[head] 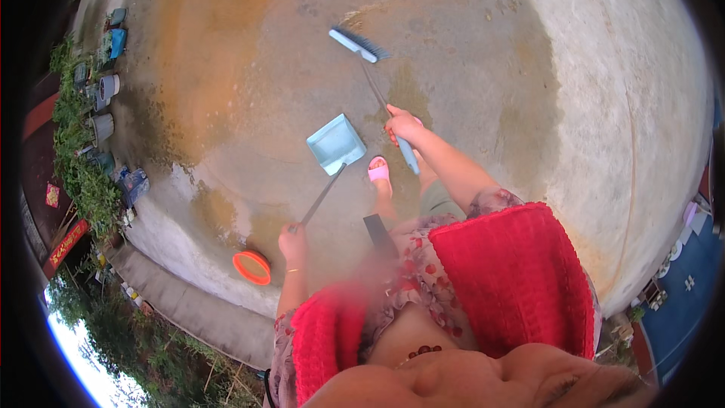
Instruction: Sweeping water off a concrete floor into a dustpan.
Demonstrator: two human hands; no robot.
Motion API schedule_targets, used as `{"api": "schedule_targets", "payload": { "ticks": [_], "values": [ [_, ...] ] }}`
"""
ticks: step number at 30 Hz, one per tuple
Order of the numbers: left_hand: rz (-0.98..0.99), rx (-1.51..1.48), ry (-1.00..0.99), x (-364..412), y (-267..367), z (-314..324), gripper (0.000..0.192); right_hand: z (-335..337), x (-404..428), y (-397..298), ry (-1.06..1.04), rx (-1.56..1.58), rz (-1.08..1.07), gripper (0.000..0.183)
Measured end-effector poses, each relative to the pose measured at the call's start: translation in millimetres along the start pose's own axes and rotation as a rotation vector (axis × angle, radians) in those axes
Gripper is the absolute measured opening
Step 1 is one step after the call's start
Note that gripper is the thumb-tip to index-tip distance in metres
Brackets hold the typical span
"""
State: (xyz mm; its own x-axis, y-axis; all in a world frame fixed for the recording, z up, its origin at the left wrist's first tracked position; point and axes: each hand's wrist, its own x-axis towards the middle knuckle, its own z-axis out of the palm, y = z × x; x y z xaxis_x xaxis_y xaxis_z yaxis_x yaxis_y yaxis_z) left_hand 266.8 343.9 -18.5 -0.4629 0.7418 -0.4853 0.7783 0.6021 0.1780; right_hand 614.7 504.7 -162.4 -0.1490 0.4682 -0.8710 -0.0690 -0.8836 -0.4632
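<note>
My right hand (pixel 403 126) is closed round the handle of a broom (pixel 357 45), whose pale blue head with dark bristles rests on the wet concrete ahead of me. A little straw-coloured debris lies by the bristles. My left hand (pixel 293 242) grips the end of a long-handled dustpan (pixel 337 143). The light blue pan sits on the ground before my feet, its handle slanting back to my left. Broom head and pan are apart.
An orange round basin (pixel 251 267) stands near my left hand. Potted plants (pixel 102 129) and a blue container (pixel 118 42) line the far left edge. A low concrete ledge (pixel 192 311) runs at lower left. My foot in a pink slipper (pixel 378 171) is beside the dustpan.
</note>
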Motion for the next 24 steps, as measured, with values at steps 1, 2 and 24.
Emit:
{"api": "schedule_targets", "payload": {
  "ticks": [1,2,24],
  "values": [
    [-0.012,0.022,-0.008,0,3,1,0.025,-9,0,-13,-0.196,0.149,0.003,0.071],
    [-0.022,0.043,-0.016,1,5,1,0.025,-22,-5,-23,-0.250,0.223,0.043,0.070],
    [-0.206,0.109,0.011,8,-2,-21,0.024,-84,76,-112,0.431,0.177,-0.095,0.063]
  ]
}}
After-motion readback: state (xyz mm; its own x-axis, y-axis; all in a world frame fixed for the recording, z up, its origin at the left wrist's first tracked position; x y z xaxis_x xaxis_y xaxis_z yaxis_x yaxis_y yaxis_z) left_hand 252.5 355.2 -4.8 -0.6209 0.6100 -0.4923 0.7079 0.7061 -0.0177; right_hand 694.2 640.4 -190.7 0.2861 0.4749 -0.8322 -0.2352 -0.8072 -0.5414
